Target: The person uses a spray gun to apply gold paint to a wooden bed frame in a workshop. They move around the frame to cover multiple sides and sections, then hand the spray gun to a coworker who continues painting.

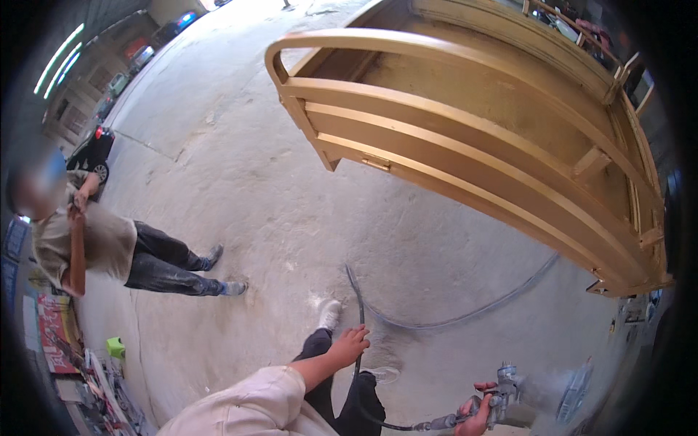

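My right hand [476, 418], low in the picture, is wrapped round the handle of a metal spray gun [503, 392]. Pale mist hangs in front of its nozzle. A dark hose [396, 427] joins the gun's rear end and loops up to my left hand [350, 345]. The fingers of that hand close round the hose, held out in front of my body. Ahead and to the right stands a large gold-coloured metal cargo bed [465, 152] with curved rails and slatted panels. Both hands are apart from it.
The hose curves across the concrete floor [240, 160] beneath the cargo bed. Another person [94, 240] stands at the left, hands together. Boards and scraps [102, 385] lie lower left, beside a bright green container [115, 347]. A dark car [91, 154] is parked farther back.
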`<state>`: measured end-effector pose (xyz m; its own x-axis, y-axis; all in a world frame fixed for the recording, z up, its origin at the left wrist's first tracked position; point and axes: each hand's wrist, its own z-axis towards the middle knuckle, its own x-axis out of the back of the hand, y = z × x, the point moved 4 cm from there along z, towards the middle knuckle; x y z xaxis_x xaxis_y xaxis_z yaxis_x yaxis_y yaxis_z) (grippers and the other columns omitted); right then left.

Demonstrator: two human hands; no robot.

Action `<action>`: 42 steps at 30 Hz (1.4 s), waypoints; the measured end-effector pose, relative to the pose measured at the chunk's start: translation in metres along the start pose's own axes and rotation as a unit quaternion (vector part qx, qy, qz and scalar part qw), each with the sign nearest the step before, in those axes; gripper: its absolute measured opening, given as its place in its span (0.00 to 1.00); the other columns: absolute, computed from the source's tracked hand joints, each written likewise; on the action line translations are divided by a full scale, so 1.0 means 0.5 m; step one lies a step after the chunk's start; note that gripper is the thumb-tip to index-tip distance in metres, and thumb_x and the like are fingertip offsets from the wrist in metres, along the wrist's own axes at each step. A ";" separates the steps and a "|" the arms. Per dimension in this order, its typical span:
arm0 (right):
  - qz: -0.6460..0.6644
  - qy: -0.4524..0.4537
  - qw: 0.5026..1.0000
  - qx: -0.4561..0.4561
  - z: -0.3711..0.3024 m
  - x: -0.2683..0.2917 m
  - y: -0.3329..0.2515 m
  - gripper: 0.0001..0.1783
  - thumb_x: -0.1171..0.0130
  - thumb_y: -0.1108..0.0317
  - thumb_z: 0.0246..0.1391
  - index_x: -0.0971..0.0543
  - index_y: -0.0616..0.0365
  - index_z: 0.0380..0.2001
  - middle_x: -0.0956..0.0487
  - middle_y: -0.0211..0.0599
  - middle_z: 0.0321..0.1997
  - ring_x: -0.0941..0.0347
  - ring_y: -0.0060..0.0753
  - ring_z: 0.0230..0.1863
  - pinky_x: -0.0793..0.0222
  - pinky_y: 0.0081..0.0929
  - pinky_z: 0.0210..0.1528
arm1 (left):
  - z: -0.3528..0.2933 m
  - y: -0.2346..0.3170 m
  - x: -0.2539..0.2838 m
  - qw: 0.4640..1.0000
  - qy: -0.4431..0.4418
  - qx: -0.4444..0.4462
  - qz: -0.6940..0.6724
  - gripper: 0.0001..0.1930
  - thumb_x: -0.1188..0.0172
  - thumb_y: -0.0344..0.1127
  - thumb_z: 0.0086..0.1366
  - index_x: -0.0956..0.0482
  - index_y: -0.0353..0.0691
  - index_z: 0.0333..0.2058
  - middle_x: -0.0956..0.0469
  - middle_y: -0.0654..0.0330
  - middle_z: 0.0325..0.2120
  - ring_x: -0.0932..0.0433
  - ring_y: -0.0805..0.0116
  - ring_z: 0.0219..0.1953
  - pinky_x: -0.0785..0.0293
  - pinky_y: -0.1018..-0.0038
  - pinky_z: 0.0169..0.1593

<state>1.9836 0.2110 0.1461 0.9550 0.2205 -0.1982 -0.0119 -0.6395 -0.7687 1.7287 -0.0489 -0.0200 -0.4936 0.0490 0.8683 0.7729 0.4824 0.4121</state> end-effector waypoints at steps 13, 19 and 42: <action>0.051 -0.033 0.997 0.041 0.114 -0.473 0.291 0.17 0.53 0.52 0.66 0.32 0.50 0.50 0.27 0.34 0.39 0.40 0.21 0.15 0.46 0.21 0.15 | -0.036 -0.460 -0.054 0.979 -0.187 0.070 0.044 0.24 0.46 0.35 0.59 0.29 0.47 0.56 0.40 0.51 0.64 0.48 0.51 0.70 0.54 0.38 0.66; 0.069 0.024 0.981 0.181 0.157 -0.760 0.215 0.20 0.53 0.49 0.65 0.33 0.51 0.51 0.25 0.35 0.42 0.39 0.18 0.15 0.47 0.16 0.18 | -0.070 -0.622 -0.007 0.980 -0.094 0.174 0.008 0.23 0.39 0.34 0.51 0.25 0.48 0.49 0.29 0.54 0.53 0.36 0.55 0.62 0.47 0.45 0.65; -0.027 -0.117 0.984 0.134 0.239 -1.045 0.154 0.14 0.48 0.56 0.64 0.27 0.55 0.44 0.20 0.35 0.38 0.38 0.19 0.16 0.42 0.21 0.18 | 0.008 -0.681 0.114 0.953 -0.162 0.216 -0.136 0.13 0.37 0.46 0.53 0.21 0.44 0.31 0.21 0.51 0.31 0.22 0.49 0.39 0.26 0.57 0.43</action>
<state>1.4481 0.1346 0.1180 0.8626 0.4324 -0.2625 -0.0696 -0.4125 -0.9083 1.4358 -0.2068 -0.1120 -0.8040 0.1038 0.5855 0.3963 0.8276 0.3975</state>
